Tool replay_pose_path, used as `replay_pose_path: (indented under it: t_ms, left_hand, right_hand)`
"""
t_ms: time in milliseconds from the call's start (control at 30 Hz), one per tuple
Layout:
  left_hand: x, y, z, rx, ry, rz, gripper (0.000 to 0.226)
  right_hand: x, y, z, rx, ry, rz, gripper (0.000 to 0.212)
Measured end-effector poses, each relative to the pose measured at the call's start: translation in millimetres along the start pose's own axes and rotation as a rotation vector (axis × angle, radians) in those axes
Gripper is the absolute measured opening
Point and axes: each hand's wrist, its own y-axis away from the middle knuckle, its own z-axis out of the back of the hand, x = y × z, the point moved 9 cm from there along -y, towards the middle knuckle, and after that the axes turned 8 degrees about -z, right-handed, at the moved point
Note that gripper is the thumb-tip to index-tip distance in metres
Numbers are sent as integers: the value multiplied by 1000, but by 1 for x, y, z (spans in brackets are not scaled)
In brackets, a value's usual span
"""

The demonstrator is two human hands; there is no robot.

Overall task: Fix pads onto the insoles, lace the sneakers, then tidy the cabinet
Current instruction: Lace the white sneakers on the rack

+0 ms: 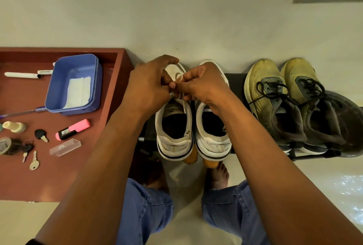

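Lace: I see a white lace (pixel 179 79) looped over the tongue of the left white sneaker (pixel 174 123), pinched between both my hands.
Left hand: my left hand (pixel 149 85) has its fingers curled, pinching the lace.
Right hand: my right hand (pixel 200 83) is curled too, gripping the lace just beside the left.
Sneakers: two white ones, scuffed, dark-striped soles, side by side on a black rack (pixel 235 85), heels toward me; the right one (pixel 213 134) is partly hidden by my wrist.
Other shoes: two yellow runners (pixel 275 95) with black laces, right of the white pair.
Worktop: a red worktop (pixel 59 176) to the left carries one blue tub (pixel 73 85) holding white paper, one pink marker (pixel 73 129), a clear case (pixel 65 147) and three keys (pixel 34 161).
In the way: my hands cover the lacing itself.
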Motion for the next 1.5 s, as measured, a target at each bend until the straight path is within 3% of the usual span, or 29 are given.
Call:
replay_pose_path:
  t_ms: [133,233,367,500,633,933,1267,1500]
  left_hand:
    - [6,0,-2,18,92,33,69]
    - [21,3,-8,26,170,184,57]
    - [39,3,-14,-127,400,393,34]
    - [39,3,-9,-235,484,364,30]
    - [38,7,1,-271,442,352,5]
    - [45,17,-12,-76,613,564,16]
    - [41,14,-14,43,587,442,22]
    - [38,7,-10,43,291,253,16]
  right_hand:
    - [0,-4,3,-51,61,11,11]
    - [6,-3,3,-85,166,64,8]
    - [7,-5,1,-116,197,89,17]
    - [4,-5,3,-117,145,53,19]
    - [-1,-8,0,-98,50,24,5]
    - [-5,-12,1,-130,21,25,7]
    - [-3,-7,1,-113,54,16,13]
    - [-8,-8,1,-98,40,-28,18]
